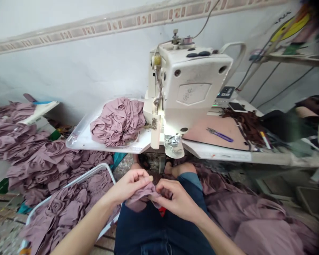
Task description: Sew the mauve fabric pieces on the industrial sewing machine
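Note:
Over my lap, my left hand and my right hand both pinch a small mauve fabric piece. The fingers of each hand are curled closed on the cloth, which bunches between them above my dark blue jeans. In front of me stands a white sewing machine on its table, with its needle area lit. A heap of the same mauve fabric lies on the table's left side, apart from my hands.
A white wire basket full of mauve pieces stands at my left knee. More mauve fabric covers the floor at left and at right. Purple-handled snips, a phone and dark brown scraps lie on the table's right side.

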`<state>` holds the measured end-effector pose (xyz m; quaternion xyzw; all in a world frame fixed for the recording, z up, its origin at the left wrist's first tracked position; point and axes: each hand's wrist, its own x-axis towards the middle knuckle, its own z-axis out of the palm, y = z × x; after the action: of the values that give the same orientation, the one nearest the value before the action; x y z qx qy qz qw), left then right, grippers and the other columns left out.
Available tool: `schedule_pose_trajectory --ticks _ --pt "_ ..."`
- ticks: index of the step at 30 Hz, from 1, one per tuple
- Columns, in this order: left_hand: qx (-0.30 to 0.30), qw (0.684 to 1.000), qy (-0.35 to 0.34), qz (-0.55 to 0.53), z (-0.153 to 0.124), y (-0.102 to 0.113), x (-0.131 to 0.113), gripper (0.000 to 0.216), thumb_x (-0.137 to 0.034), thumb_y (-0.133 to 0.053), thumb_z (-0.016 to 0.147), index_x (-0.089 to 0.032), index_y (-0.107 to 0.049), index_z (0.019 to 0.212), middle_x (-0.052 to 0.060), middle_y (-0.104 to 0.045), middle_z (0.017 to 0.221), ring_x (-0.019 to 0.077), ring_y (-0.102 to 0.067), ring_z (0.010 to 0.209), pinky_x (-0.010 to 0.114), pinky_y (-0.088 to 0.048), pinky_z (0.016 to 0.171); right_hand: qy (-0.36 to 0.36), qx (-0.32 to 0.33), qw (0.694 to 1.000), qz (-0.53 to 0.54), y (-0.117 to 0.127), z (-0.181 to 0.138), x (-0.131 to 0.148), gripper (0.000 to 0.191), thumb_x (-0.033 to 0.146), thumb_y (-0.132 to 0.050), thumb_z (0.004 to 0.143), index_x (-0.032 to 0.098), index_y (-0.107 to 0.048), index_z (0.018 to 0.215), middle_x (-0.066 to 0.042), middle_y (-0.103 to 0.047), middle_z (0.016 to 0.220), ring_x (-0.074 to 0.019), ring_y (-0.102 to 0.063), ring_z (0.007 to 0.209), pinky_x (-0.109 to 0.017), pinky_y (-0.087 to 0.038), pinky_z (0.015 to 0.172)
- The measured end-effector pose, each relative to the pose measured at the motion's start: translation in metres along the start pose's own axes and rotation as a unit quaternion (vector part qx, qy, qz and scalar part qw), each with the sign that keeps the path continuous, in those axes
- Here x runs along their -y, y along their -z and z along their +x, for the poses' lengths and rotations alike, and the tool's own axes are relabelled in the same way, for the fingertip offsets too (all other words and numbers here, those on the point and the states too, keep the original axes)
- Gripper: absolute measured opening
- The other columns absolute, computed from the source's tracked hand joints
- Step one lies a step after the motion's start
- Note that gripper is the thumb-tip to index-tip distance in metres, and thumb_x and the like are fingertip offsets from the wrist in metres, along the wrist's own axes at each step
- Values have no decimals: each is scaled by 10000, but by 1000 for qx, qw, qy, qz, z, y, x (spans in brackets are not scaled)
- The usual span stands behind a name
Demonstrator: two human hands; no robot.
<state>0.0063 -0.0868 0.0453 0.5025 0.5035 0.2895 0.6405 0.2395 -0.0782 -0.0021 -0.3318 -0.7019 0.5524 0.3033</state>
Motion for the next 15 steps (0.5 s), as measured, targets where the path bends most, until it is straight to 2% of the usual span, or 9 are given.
schedule_pose_trajectory --ticks 2,3,4,6,8,12,15 --pt "-14 999 -15 49 9 0 3 489 -652 -773 921 -173 -720 1003 -38 -564 692 106 -443 565 227 -338 546 -47 17 998 25 13 -3 2 331 398 -827 895 198 -600 758 53 -545 665 -97 -427 570 -229 -322 531" --pt "-30 994 -46 91 13 -1 4 445 -617 -766 940 -186 -744 1047 -29 -576 719 122 -479 590 237 -372 563 -67 26 997 41 20 -5 4 350 404 -836 877 204 -574 761 64 -521 648 -94 -414 567 -224 -306 527" --pt "-48 985 -89 138 16 -2 5 388 -575 -749 968 -198 -771 1058 -2 -610 777 148 -546 660 256 -432 619 -85 37 994 55 27 -6 5 354 408 -835 869 209 -559 771 71 -507 635 -94 -412 563 -221 -300 524" --pt "-59 957 -181 221 20 -9 7 313 -503 -703 1020 -214 -825 1014 78 -690 990 221 -658 928 327 -521 844 -114 53 989 77 40 -8 5 341 400 -830 856 216 -551 791 73 -515 634 -98 -427 562 -217 -309 523" --pt "-13 940 -228 255 24 -20 10 310 -497 -720 1019 -218 -850 984 115 -717 1107 263 -668 1076 373 -515 967 -119 61 987 87 51 -9 3 333 369 -846 818 211 -555 785 66 -535 661 -101 -443 586 -215 -328 536" --pt "112 950 -204 210 30 -46 20 358 -538 -802 954 -182 -838 949 76 -734 920 208 -674 861 312 -513 800 -110 92 988 63 68 -10 -2 294 288 -866 754 196 -586 751 79 -511 653 -95 -426 602 -204 -325 544" --pt "173 971 -124 111 34 -58 30 428 -576 -759 972 -159 -804 885 51 -692 832 156 -626 706 270 -492 668 -124 111 985 52 82 -13 2 269 323 -879 751 188 -649 782 72 -555 650 -101 -463 594 -206 -361 549"
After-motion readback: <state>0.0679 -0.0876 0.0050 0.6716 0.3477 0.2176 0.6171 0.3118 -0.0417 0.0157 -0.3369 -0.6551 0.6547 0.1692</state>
